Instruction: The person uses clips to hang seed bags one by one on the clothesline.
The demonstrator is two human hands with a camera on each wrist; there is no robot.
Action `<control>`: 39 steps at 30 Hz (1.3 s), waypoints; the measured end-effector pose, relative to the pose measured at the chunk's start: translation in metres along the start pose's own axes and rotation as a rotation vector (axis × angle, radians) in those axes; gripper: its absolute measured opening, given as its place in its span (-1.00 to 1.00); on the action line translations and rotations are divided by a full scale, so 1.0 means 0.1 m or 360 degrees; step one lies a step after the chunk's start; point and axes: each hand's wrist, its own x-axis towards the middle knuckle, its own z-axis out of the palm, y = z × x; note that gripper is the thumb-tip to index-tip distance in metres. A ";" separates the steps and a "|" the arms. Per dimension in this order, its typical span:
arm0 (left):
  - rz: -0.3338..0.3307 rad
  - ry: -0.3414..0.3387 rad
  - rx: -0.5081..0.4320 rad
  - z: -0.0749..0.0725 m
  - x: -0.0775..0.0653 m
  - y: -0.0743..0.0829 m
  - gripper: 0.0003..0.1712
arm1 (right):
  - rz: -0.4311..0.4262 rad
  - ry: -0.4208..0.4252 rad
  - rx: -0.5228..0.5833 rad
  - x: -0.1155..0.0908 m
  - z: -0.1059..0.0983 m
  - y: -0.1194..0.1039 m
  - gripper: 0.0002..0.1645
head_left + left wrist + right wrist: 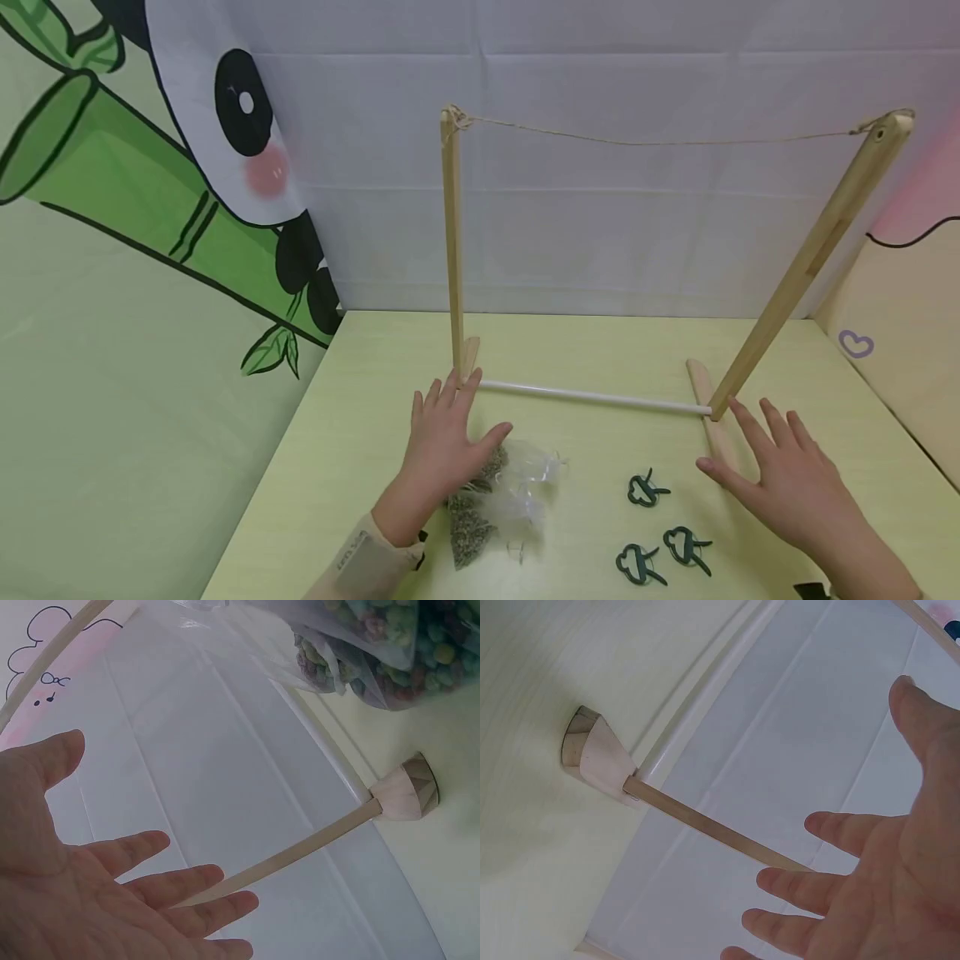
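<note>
A wooden frame stands on the table: a left post (453,250) and a right post (813,258), with a thin string (637,143) tied between their tops. A white rod (592,396) joins the posts low down, and a flat wooden foot (700,383) lies under the right one. My left hand (446,437), fingers spread, has its fingertips right at the left post's base, overlapping it in the head view. Beside the right post's base, my right hand (795,479) is also spread, palm toward the frame in the right wrist view (900,862). Neither hand holds anything.
Clear plastic bags (472,525) of small multicoloured pieces lie by my left forearm, partly hidden by it. Three dark green plastic clips, one of them a clip (643,490) farther back, lie between my hands. A pale printed cloth (600,242) hangs behind the table.
</note>
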 end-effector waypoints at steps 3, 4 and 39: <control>0.0064 0.0007 -0.0084 0.02 0.00 0.02 -0.06 | -0.0002 -0.0007 0.0015 -0.01 0.01 0.00 0.18; 0.0087 0.0008 -0.0108 0.03 0.00 0.03 -0.07 | -0.0003 -0.0011 0.0017 -0.01 0.01 0.00 0.18; 0.0192 -0.0178 -0.0411 0.18 -0.03 0.32 -0.11 | -0.0030 -0.0050 0.0218 -0.03 0.09 -0.04 0.17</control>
